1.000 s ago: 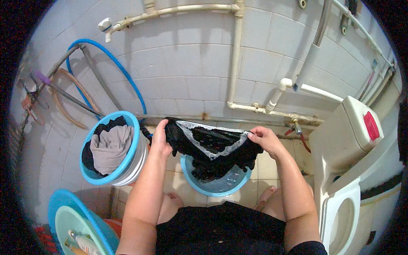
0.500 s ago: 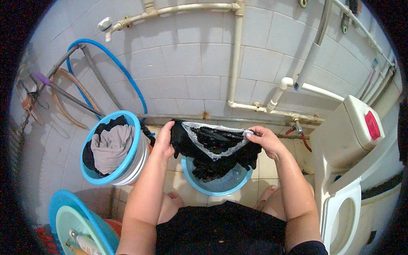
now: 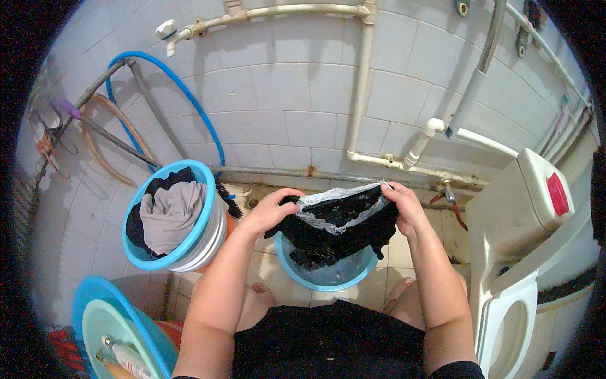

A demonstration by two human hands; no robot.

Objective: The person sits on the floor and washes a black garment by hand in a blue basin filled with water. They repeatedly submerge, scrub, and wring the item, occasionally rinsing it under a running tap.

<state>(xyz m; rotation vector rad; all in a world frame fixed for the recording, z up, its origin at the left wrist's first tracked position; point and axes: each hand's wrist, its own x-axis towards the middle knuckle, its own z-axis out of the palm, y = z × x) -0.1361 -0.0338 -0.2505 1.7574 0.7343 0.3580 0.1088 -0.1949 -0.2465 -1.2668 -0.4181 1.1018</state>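
Note:
A wet black garment with a pale grey inner edge hangs stretched between my two hands, its opening facing up. My left hand pinches one end of the edge, thumb and fingers closed on the cloth. At the other end, my right hand grips the opposite corner. The lower folds droop over a light blue basin on the floor, which holds cloudy water. Whether the lowest folds touch the water I cannot tell.
On the left a blue-rimmed bucket holds grey cloth and black cloth. Nearer stand nested blue and green basins with a bottle. A white toilet is on the right. Pipes and a blue hose line the tiled wall.
My left hand has moved right and inward, so the garment's edge is less stretched and now tilts up toward my right hand. The view has shifted slightly.

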